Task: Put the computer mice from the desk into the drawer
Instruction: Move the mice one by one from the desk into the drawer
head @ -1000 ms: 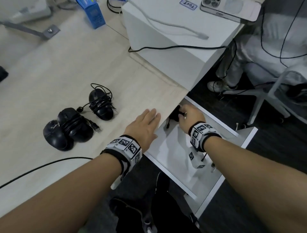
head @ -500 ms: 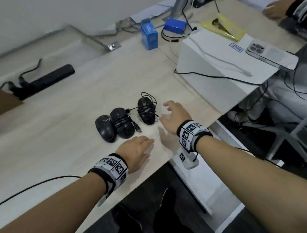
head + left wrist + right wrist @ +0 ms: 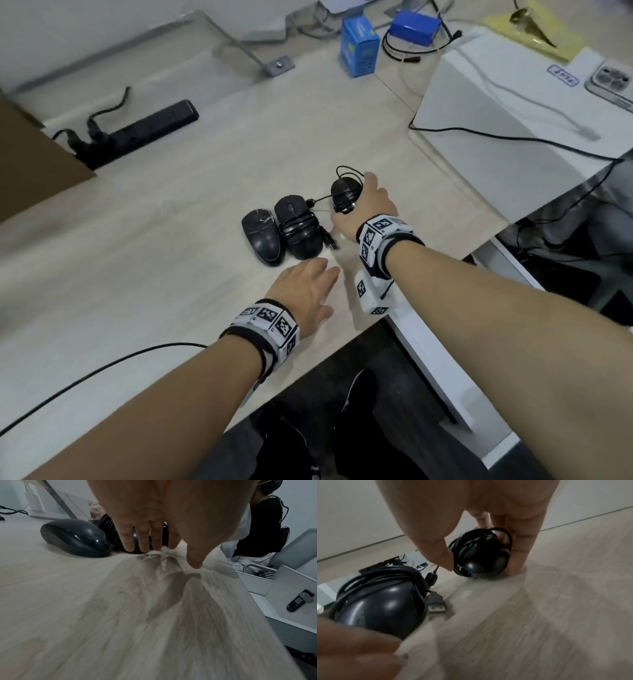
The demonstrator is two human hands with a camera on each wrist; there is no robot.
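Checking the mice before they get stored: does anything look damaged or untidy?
The leftmost mouse has pale, scratch-like marks on its top. The middle mouse has its USB plug trailing loose on the desk. Otherwise nothing stands out.

We see our left hand (image 3: 164,517) flat above the desk (image 3: 120,615) — fingertips (image 3: 128,545) near two black mice (image 3: 75,538), the open drawer (image 3: 283,597) right of the desk.

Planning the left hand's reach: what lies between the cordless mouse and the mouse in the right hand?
Head view: a cord-wrapped mouse lies between the cordless mouse and the right hand's mouse.
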